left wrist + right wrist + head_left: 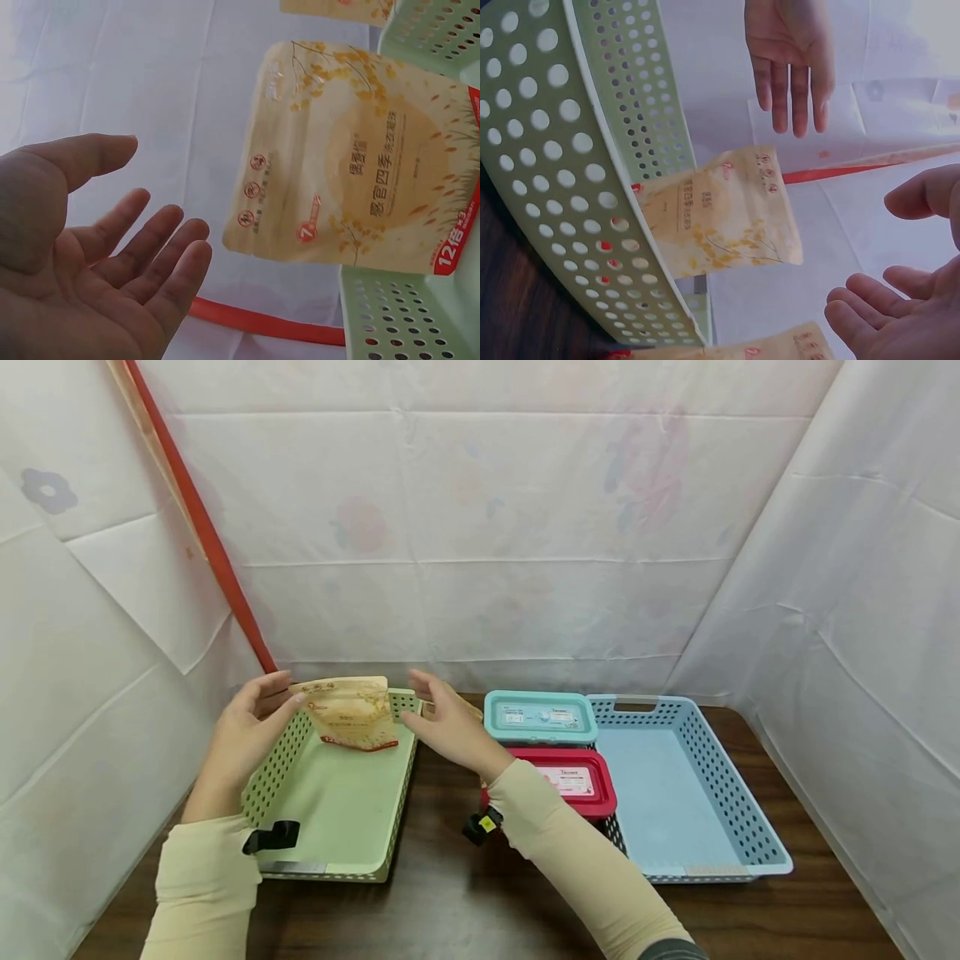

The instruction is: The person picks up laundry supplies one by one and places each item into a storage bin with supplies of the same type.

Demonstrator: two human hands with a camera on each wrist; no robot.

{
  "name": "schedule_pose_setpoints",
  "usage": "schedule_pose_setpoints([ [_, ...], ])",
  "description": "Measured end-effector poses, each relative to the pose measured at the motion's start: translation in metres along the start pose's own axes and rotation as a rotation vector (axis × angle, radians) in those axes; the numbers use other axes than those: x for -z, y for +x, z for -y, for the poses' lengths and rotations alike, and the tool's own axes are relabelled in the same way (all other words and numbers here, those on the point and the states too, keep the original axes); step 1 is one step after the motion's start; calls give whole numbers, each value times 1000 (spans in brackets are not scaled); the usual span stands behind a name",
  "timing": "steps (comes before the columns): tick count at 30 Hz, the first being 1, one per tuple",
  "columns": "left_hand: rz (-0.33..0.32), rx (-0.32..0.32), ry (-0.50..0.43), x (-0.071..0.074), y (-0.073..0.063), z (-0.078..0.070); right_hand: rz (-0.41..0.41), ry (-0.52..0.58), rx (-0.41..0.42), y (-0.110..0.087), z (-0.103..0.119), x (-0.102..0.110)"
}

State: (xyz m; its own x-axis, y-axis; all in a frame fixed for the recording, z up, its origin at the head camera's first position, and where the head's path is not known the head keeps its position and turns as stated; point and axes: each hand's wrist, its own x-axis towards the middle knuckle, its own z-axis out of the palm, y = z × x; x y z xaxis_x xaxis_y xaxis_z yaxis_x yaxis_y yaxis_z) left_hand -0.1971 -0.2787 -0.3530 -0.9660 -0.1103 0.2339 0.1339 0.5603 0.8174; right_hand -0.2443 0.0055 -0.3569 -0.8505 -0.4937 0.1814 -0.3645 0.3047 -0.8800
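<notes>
A cream stand-up pouch with yellow blossoms and a red lower edge stands at the far end of the green basket. My left hand is beside its upper left corner. In the left wrist view the fingers are spread and apart from the pouch. My right hand hovers over the basket's right rim, thumb and fingers apart, holding nothing. From the right wrist, a gap shows between this hand and the pouch.
A second cream pouch stands outside the green basket, mostly behind my right hand in the head view. Right of it are a teal-lidded box and a red-lidded box, partly behind my sleeve. A blue basket stands at the right.
</notes>
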Motion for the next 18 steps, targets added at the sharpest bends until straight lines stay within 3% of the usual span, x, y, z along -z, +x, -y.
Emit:
schedule_pose_setpoints([
  [8, 39, -43, -26, -2, -4, -15, 2, -24, 55, -18, -3, 17],
  [18, 39, -140, -64, -14, -6, -27, 12, -59, 57, -38, -8, 32],
])
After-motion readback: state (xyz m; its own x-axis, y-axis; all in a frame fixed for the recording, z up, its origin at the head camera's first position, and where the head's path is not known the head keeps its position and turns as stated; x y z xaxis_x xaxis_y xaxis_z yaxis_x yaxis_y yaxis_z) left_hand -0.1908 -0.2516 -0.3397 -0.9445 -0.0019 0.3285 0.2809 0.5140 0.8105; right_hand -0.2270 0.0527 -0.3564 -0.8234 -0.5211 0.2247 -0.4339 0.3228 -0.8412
